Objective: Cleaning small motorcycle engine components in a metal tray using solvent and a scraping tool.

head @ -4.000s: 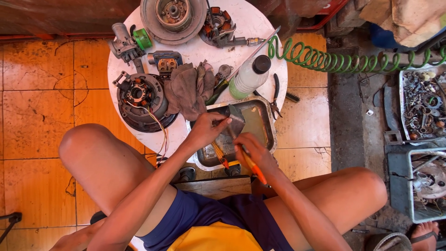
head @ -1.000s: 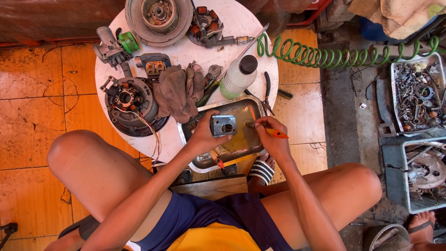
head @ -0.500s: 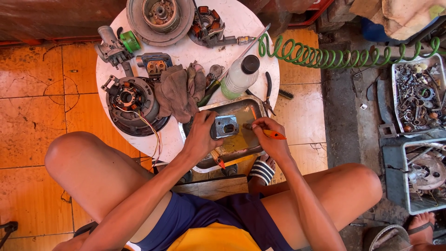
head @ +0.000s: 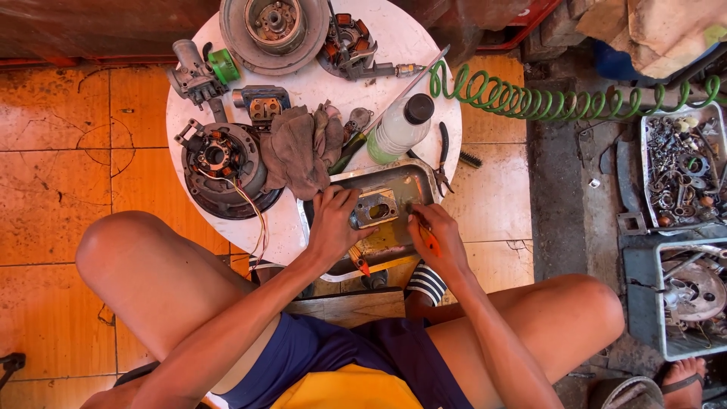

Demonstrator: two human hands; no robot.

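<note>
My left hand (head: 335, 224) grips a small grey metal engine part (head: 376, 207) with an opening in its face, held over a steel tray (head: 421, 180) at the near edge of a round white table (head: 394, 45). In my right hand (head: 438, 236) is an orange-handled tool (head: 429, 239), its tip touching the right side of the part. A second orange-handled tool (head: 358, 261) lies in the tray under my left hand. My bare knees flank the table.
On the table sit a stator plate with wires (head: 219, 163), a brown rag (head: 303, 148), a plastic bottle (head: 398, 129), pliers (head: 441, 155), a flywheel (head: 274, 29) and a carburetor (head: 195, 74). A green coiled hose (head: 560, 97) and bins of parts (head: 681, 174) lie to the right.
Four seconds ago both hands worked down in the tray; since then my left hand lifted out the metal part. Over the last second the part turned in my hand, the tool staying at it.
</note>
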